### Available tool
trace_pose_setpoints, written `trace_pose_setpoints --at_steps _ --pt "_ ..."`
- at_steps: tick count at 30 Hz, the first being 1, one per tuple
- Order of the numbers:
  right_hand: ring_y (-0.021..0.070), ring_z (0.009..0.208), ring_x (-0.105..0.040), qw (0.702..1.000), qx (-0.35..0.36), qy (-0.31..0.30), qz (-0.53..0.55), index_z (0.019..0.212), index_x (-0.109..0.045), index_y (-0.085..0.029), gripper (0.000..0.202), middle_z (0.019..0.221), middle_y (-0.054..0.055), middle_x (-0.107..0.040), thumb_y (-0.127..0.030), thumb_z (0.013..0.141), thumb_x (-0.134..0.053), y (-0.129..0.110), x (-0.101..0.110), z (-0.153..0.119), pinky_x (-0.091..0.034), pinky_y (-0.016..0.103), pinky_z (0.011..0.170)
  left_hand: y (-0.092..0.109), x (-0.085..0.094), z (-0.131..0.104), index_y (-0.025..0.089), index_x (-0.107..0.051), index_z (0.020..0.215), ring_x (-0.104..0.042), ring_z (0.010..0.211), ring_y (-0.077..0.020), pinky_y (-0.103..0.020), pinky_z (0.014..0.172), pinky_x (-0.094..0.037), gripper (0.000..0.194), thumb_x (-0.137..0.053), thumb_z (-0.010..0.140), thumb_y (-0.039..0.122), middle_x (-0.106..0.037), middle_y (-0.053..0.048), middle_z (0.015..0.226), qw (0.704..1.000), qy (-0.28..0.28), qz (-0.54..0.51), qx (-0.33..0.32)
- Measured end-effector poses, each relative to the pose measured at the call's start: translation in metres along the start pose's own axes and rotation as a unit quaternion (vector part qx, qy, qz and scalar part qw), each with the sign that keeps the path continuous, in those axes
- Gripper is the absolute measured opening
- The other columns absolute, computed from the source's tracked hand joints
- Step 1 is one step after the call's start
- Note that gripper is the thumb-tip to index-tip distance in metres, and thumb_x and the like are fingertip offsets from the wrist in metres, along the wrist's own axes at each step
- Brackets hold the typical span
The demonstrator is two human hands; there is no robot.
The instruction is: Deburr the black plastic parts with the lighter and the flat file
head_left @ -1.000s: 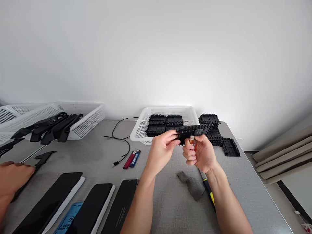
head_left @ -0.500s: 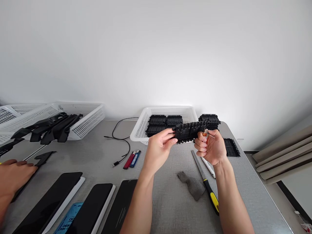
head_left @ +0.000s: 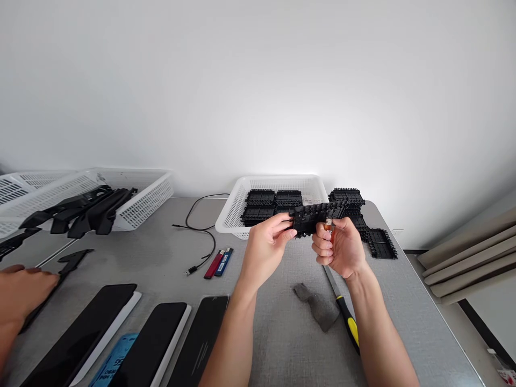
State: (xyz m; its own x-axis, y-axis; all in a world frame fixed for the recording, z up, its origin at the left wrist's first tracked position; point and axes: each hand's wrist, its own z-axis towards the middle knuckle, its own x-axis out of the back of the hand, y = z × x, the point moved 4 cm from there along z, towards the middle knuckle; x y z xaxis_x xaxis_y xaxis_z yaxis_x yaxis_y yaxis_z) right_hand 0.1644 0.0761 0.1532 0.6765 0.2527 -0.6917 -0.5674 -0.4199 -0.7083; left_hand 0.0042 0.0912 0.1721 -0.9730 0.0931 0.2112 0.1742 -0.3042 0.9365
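Note:
My left hand [head_left: 268, 244] pinches the left end of a black rectangular plastic part [head_left: 308, 219] with toothed edges, held tilted above the table. My right hand [head_left: 341, 247] is closed around a small orange lighter [head_left: 329, 226], whose top is close against the part's right half. Behind them a white basket [head_left: 231, 212] holds several similar black parts [head_left: 260, 198]. More such parts [head_left: 346, 196] are stacked right of the basket, and one [head_left: 382, 243] lies near the table's right side.
Below my hands lie a grey cloth [head_left: 318, 306] and a file with a black-yellow handle [head_left: 349, 322]. Red and blue strips [head_left: 220, 263], a cable [head_left: 201, 229] and phones [head_left: 149, 344] lie left. At far left, another person's hand [head_left: 28, 293] is on a black part near baskets [head_left: 153, 199].
My right hand has moved left with the lighter along the black part. The part has shifted slightly right with my left hand. The white pen is now hidden by my right arm.

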Motion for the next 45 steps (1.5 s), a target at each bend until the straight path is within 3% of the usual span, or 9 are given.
trace_pose_setpoints --at_steps 11,17,19,21,23,25,32,39,45 --pt "0.0076 0.050 -0.008 0.997 -0.037 -0.010 -0.069 0.062 -0.033 -0.023 0.038 0.056 -0.008 -0.020 -0.054 0.067 -0.053 0.021 -0.016 0.005 -0.005 0.020 0.042 0.008 -0.013 -0.002 0.017 -0.069 0.108 -0.073 0.102 -0.0227 -0.033 0.091 -0.058 0.027 -0.053 0.086 0.017 -0.076 -0.007 0.107 0.999 -0.014 0.017 -0.029" --pt "0.0082 0.052 -0.010 0.990 -0.019 -0.004 -0.139 0.068 -0.037 -0.022 0.041 0.061 -0.007 -0.024 -0.059 0.077 -0.051 0.018 -0.017 -0.003 -0.007 0.022 0.044 0.007 -0.013 -0.002 0.018 -0.070 0.108 -0.073 0.100 -0.0230 -0.034 0.091 -0.058 0.028 -0.053 0.085 0.016 -0.077 -0.007 0.105 0.999 -0.016 0.023 -0.017" --pt "0.0080 0.052 -0.014 0.989 0.043 0.032 -0.139 0.069 -0.037 -0.022 0.043 0.063 -0.007 -0.026 -0.061 0.081 -0.053 0.010 -0.015 -0.007 -0.009 0.022 0.044 0.002 -0.009 0.000 0.016 -0.069 0.108 -0.073 0.101 -0.0252 -0.036 0.092 -0.058 0.026 -0.060 0.084 0.021 -0.076 -0.010 0.107 1.000 0.002 0.009 0.006" --pt "0.0078 0.053 -0.019 0.969 0.187 0.125 -0.105 0.070 -0.035 -0.022 0.043 0.065 -0.007 -0.028 -0.053 0.079 -0.063 -0.003 -0.009 -0.010 -0.014 0.021 0.045 -0.003 -0.004 0.002 0.015 -0.068 0.108 -0.073 0.102 -0.0270 -0.038 0.092 -0.058 0.029 -0.067 0.082 0.028 -0.076 -0.012 0.108 0.999 0.028 -0.015 0.026" --pt "0.0074 0.054 -0.024 0.902 0.349 0.244 -0.065 0.073 -0.035 -0.022 0.043 0.070 -0.007 -0.030 -0.039 0.073 -0.075 -0.014 0.000 -0.016 -0.020 0.020 0.046 -0.007 -0.001 0.004 0.015 -0.066 0.109 -0.073 0.100 -0.0278 -0.039 0.089 -0.059 0.035 -0.071 0.080 0.034 -0.076 -0.013 0.108 0.997 0.049 -0.052 0.036" --pt "0.0071 0.058 -0.031 0.851 0.422 0.308 -0.053 0.077 -0.039 -0.023 0.044 0.076 -0.006 -0.035 -0.031 0.068 -0.082 -0.015 0.007 -0.016 -0.029 0.020 0.050 -0.008 0.000 0.006 0.015 -0.064 0.109 -0.073 0.098 -0.0275 -0.038 0.085 -0.060 0.041 -0.075 0.077 0.038 -0.076 -0.013 0.105 0.992 0.060 -0.099 0.040" --pt "0.0115 0.073 -0.049 0.898 0.347 0.267 -0.034 0.084 -0.043 -0.024 0.048 0.080 -0.006 -0.043 -0.035 0.064 -0.086 0.001 0.010 0.008 -0.049 0.029 0.072 -0.006 -0.004 0.006 0.019 -0.049 0.124 -0.074 0.089 -0.0228 -0.036 0.084 -0.060 0.065 -0.081 0.073 0.042 -0.077 -0.010 0.099 0.980 0.047 -0.182 0.060" --pt "0.0096 0.066 -0.038 0.846 0.403 0.334 -0.099 0.081 -0.039 -0.024 0.042 0.076 -0.008 -0.037 -0.031 0.067 -0.077 -0.012 0.022 -0.001 -0.035 0.024 0.065 0.002 -0.011 -0.001 0.024 -0.044 0.140 -0.068 0.113 -0.0264 -0.040 0.098 -0.055 0.070 -0.075 0.080 0.043 -0.062 -0.014 0.136 0.993 -0.079 -0.050 0.070" --pt "0.0112 0.068 -0.033 0.817 0.415 0.340 -0.211 0.077 -0.039 -0.023 0.029 0.076 -0.006 -0.034 -0.026 0.072 -0.067 -0.019 0.024 -0.007 -0.030 0.026 0.067 0.004 -0.011 -0.001 0.022 -0.057 0.135 -0.065 0.119 -0.0261 -0.041 0.103 -0.052 0.049 -0.058 0.092 0.045 -0.067 -0.013 0.128 0.997 -0.063 0.011 0.031"
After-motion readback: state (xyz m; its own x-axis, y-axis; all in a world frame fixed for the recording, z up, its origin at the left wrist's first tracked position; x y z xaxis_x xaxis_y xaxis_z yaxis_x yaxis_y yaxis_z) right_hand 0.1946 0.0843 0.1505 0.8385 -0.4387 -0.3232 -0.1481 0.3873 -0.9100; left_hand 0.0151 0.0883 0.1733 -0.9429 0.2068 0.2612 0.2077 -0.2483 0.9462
